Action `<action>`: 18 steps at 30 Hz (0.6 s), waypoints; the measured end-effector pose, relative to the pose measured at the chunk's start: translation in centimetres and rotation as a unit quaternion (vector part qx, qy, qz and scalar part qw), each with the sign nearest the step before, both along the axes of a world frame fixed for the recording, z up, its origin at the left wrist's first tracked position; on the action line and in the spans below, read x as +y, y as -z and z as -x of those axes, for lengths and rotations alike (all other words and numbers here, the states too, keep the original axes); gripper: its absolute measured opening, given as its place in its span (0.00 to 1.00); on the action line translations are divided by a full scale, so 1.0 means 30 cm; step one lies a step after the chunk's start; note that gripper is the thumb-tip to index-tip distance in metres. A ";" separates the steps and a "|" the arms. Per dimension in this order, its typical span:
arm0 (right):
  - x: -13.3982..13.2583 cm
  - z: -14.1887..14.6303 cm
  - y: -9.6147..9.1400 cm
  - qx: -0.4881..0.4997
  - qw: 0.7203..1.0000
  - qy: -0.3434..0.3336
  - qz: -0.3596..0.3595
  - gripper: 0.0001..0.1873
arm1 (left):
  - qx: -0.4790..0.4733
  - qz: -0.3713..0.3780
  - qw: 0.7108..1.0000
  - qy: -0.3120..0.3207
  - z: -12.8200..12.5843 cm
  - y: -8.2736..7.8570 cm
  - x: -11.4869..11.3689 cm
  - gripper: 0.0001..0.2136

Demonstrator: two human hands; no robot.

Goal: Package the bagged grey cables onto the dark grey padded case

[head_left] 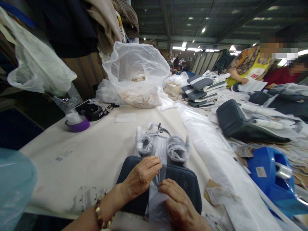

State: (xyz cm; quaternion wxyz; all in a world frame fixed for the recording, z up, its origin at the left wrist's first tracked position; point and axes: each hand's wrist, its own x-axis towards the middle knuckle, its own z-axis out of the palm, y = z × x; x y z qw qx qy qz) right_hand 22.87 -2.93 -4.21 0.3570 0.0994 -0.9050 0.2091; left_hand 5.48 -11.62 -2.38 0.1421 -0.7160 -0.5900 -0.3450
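A dark blue-grey bag [190, 189] lies flat on the table right in front of me. Down its middle runs a strip of thin, translucent white wrapping [156, 205]. My left hand [141, 175] has its fingers bent together over the upper part of this strip. Lower down, my right hand [176, 200] is closed on the strip's right edge, thumb hidden. Just beyond the bag sit its straps, rolled in white wrapping, one roll [145, 144] on the left and another roll [177, 149] on the right. A dark buckle [162, 129] shows between and behind them.
A large clear plastic bag [139, 77] stands at the back. To the left are a purple tape roll [78, 123] and a black belt-like coil [92, 110]. Stacked dark bags [199, 89], another bag [231, 118] and a blue tape dispenser [271, 176] lie right. A co-worker [250, 67] stands beyond.
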 end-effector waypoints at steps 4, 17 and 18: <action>0.003 -0.008 0.004 -0.022 1.000 -0.012 0.006 0.14 | -0.008 -0.024 1.000 0.000 0.011 0.020 -0.012 0.15; -0.013 0.000 -0.015 -0.027 0.999 -0.029 -0.029 0.26 | 0.055 0.002 0.998 0.012 -0.012 0.002 -0.021 0.11; -0.014 0.000 -0.015 -0.026 0.999 -0.028 -0.033 0.27 | 0.058 0.005 0.998 0.014 -0.012 0.003 -0.022 0.11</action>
